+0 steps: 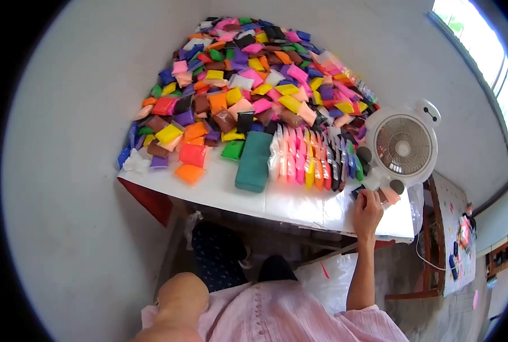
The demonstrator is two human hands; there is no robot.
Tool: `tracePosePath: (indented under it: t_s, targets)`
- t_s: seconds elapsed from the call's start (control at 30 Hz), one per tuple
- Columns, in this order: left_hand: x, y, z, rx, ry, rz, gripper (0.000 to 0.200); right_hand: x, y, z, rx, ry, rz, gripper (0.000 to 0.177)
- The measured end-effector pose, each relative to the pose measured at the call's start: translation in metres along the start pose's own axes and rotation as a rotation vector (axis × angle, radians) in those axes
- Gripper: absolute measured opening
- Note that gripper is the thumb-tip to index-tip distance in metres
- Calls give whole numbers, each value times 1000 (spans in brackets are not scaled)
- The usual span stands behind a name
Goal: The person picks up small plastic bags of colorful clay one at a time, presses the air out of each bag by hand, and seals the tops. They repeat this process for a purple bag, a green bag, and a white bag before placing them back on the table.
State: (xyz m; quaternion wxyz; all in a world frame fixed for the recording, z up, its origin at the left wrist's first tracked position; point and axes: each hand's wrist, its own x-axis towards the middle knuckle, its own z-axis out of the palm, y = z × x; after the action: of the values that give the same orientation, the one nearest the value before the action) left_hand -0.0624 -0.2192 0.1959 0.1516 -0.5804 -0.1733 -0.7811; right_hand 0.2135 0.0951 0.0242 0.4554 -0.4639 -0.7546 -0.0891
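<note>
My right hand [368, 210] rests at the right front of the white-topped table [219, 185], its fingers curled together. A small black packet [357, 191] lies at the fingertips, and a peach packet [390, 195] sits just right of the knuckles. Whatever is between the fingers is hidden. Left of the hand stands a row of colored clay-like packets [300, 159] in clear wrappers, lined up on edge. A dark green block [254, 162] props the row's left end. Of my left arm only a bent part shows at the bottom; the hand is out of view.
A big heap of mixed colored packets [248, 80] covers the back of the table against the wall. A white fan [402, 145] stands right of the row. Beyond it is a second table [456, 228] with a white cord. A window [487, 51] is upper right.
</note>
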Motion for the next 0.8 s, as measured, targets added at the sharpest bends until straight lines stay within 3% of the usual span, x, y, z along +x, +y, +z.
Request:
tracePosePath:
  t_s: [0.2,0.23,0.33,0.4,0.43,0.47,0.57,0.67,0.8]
  targets:
    - [4,-2,-14,310,186,292,18,-3,-1,2,-39,19,-15,5]
    - [6,-8,-15,314,213,270,20,-4,-1,2,-47,19,-20,6]
    - [10,-54,-15,-157,302,-179,24,-6,0,2,-62,18,-37,7]
    - [2,-126,-28,554,327,-84,15,-5,-3,1,-71,-1,-39,7]
    - [4,-148,-30,511,286,-339,18,-5,-3,1,-78,-7,-46,7]
    - [-2,-184,-41,561,230,-453,10,-6,-3,1,-86,-15,-54,7]
    - [-47,-280,-90,1301,-363,-259,18,-6,0,3,-81,-20,-42,7]
    - [-78,-316,-96,1564,-528,-377,28,-4,1,6,-60,-2,-46,6]
    - [-91,-354,-105,1709,-572,-342,47,-4,1,5,-54,20,-59,4]
